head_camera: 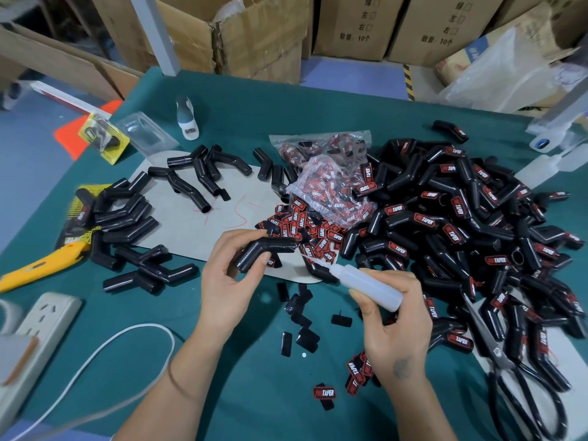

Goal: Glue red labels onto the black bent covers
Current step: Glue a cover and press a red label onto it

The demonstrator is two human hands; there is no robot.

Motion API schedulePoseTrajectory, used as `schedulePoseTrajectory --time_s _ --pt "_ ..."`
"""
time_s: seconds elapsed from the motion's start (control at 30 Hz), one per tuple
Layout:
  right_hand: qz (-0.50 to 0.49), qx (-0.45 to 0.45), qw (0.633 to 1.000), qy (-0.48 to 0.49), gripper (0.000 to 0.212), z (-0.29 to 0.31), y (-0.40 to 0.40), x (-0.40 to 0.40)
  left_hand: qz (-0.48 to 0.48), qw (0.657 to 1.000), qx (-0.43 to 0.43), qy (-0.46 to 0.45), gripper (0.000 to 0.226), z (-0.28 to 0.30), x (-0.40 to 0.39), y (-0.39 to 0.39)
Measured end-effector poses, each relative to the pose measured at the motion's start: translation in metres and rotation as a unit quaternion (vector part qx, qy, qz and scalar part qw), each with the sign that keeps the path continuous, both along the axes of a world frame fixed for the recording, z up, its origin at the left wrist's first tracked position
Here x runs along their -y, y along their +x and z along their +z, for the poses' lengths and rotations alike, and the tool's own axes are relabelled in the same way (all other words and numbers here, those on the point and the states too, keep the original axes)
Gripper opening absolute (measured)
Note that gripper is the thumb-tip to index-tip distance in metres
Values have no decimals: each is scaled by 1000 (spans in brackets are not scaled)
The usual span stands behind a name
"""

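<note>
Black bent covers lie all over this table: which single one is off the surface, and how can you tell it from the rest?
The black bent cover gripped in the left hand, just left of the glue bottle's nozzle. All others lie on the table or in heaps.

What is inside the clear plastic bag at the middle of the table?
The clear plastic bag holds red and black labels, packed loosely; some print shows through. How many lie deeper cannot be seen. More loose labels spill at its mouth.
</note>
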State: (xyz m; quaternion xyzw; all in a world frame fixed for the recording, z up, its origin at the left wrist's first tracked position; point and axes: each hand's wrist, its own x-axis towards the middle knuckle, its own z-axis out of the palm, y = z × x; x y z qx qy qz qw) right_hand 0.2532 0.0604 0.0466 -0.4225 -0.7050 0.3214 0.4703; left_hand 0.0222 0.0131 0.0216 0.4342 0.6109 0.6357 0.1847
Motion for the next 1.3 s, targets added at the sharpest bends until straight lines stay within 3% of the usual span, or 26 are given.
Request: schedulePoseTrajectory --time_s 1.3 --pt "4 -6 1000 5 24 -1 -1 1 -5 1000 -5 -2 37 -1 1 0"
